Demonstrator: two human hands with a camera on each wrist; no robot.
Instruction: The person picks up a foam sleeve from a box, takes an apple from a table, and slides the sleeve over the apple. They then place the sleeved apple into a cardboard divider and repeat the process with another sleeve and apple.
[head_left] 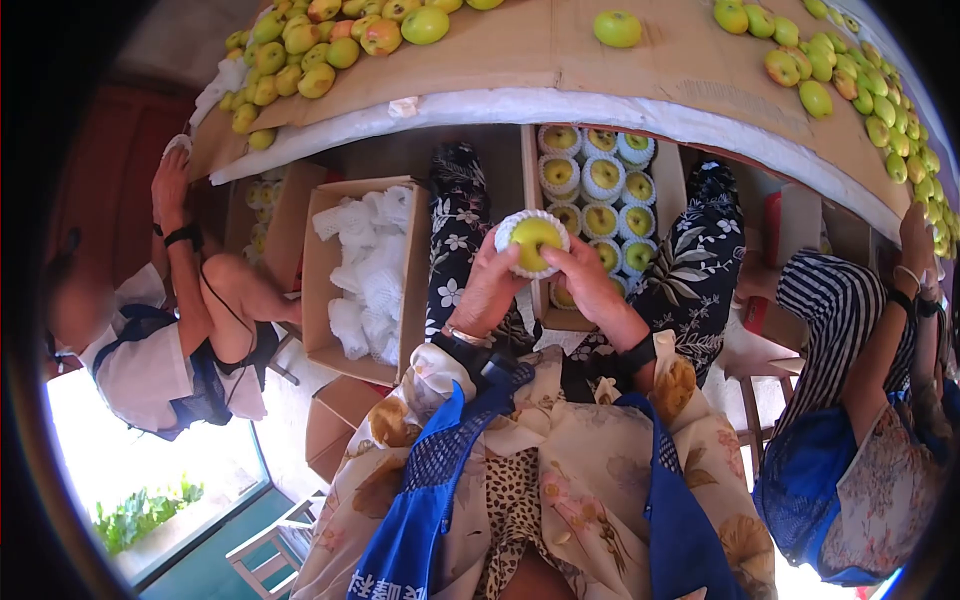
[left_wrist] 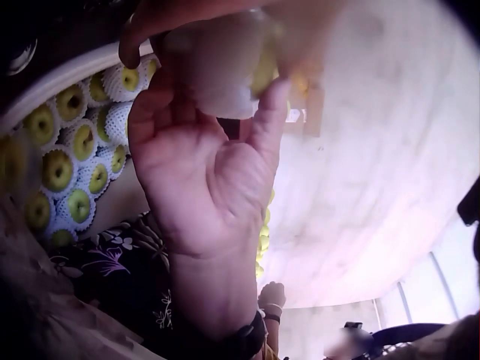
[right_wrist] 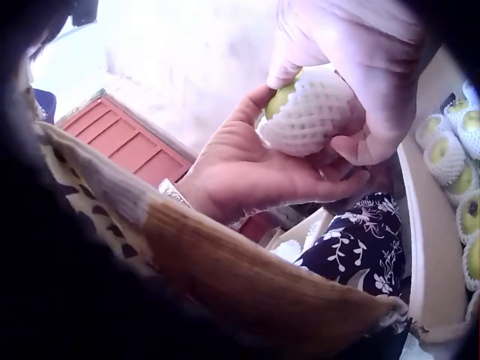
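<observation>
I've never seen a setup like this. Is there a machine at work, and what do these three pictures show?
No robot here: a person works with two bare hands. The wide picture comes from a camera worn on the head, looking forward and down; the other two come from cameras on the left and right wrists. The left hand and right hand hold a yellow-green apple in a white foam net. Loose apples lie on the cardboard-covered table ahead. Between the person's legs, an open box holds netted apples.
</observation>
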